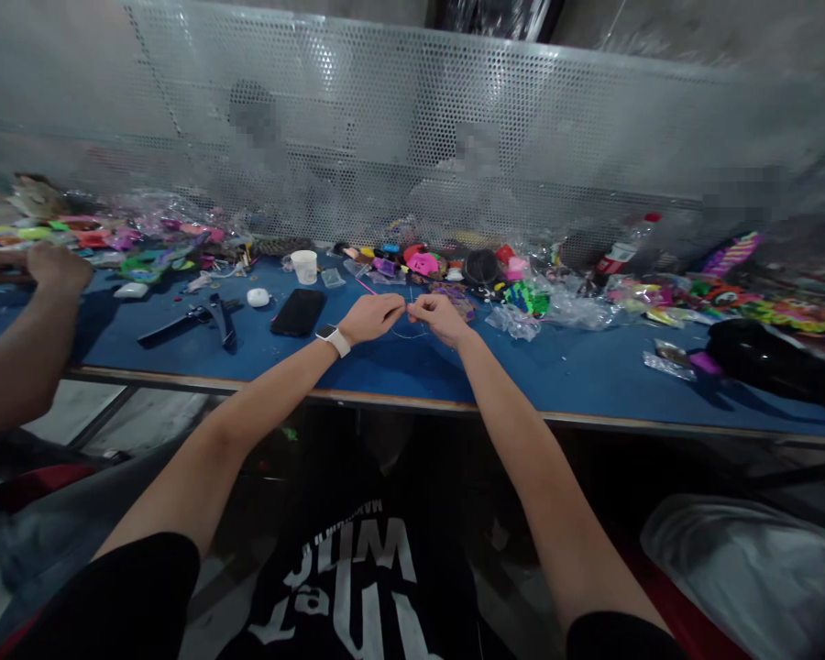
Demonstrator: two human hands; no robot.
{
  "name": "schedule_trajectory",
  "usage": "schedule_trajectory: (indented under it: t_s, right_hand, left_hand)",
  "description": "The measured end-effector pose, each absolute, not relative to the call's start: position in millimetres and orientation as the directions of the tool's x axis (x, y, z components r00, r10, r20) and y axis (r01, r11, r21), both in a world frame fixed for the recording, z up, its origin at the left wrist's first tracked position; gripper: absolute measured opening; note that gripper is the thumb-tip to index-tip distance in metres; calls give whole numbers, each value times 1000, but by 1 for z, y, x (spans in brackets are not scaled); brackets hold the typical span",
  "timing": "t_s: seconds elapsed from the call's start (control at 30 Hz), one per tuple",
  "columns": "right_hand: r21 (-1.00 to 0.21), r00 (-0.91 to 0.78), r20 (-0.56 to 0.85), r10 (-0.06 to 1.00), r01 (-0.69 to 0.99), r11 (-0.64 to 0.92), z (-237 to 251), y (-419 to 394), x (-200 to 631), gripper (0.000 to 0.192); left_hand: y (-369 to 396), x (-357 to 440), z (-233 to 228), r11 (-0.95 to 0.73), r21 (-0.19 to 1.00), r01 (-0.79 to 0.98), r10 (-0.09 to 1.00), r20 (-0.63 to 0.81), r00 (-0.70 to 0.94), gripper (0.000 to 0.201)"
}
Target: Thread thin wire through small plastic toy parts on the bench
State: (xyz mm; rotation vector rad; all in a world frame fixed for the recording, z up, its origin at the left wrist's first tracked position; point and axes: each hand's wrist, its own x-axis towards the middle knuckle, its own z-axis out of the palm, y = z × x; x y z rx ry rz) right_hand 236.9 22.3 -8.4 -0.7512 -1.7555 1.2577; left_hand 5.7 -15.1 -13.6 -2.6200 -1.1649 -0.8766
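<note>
Together, the left hand and right hand pinch a thin thread between closed fingers above the blue desk. Its short taut stretch runs left to right between them; a slack loop hangs beneath.

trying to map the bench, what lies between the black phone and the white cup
In the head view, only bare blue tabletop shows between the black phone and the white cup; a small clear packet lies just right of that stretch.

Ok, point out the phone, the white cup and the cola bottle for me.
phone (298, 312), head view, middle of its dark screen.
white cup (305, 267), head view, middle of its side wall.
cola bottle (622, 247), head view, on the red label, near the bottle's middle.
</note>
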Motion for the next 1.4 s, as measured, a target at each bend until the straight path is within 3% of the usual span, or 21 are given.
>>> schedule_trajectory:
  t_s: [0.1, 0.2, 0.4, 0.57, 0.67, 0.93, 1.23, 1.4]
  right_hand:
    - [-982, -520, 160, 839, 1, 189, -13, 24, 235, 82]
    - [-964, -457, 216, 863, 44, 264, -15, 28, 233, 81]
    - [-768, -331, 529, 781, 204, 607, -13, 29, 234, 53]
    - [-650, -373, 600, 708, 288, 703, -15, 23, 235, 26]
    - [-601, -389, 622, 680, 320, 733, -15, 21, 235, 19]
    - [-542, -384, 652, 654, 367, 756, -12, 21, 236, 18]
    - [-455, -471, 647, 599, 392, 800, -14, 23, 233, 22]
    - [-551, -441, 627, 642, 332, 766, -14, 26, 230, 26]
  left_hand:
    - [-18, 7, -12, -684, 60, 727, 641, 525, 560, 32]
    - [-17, 12, -13, -626, 95, 774, 699, 508, 503, 29]
    - [-12, 21, -14, -548, 358, 756, 787, 528, 320, 25]
    - [-13, 18, -9, -536, 607, 587, 838, 471, 278, 38]
    - [-13, 17, -8, -519, 685, 512, 855, 431, 290, 40]
    - [-14, 17, -11, -611, 542, 577, 781, 532, 328, 28]
    - [-15, 13, -12, -596, 337, 729, 747, 565, 349, 25]
    - [-14, 11, -13, -578, 250, 777, 741, 560, 371, 22]
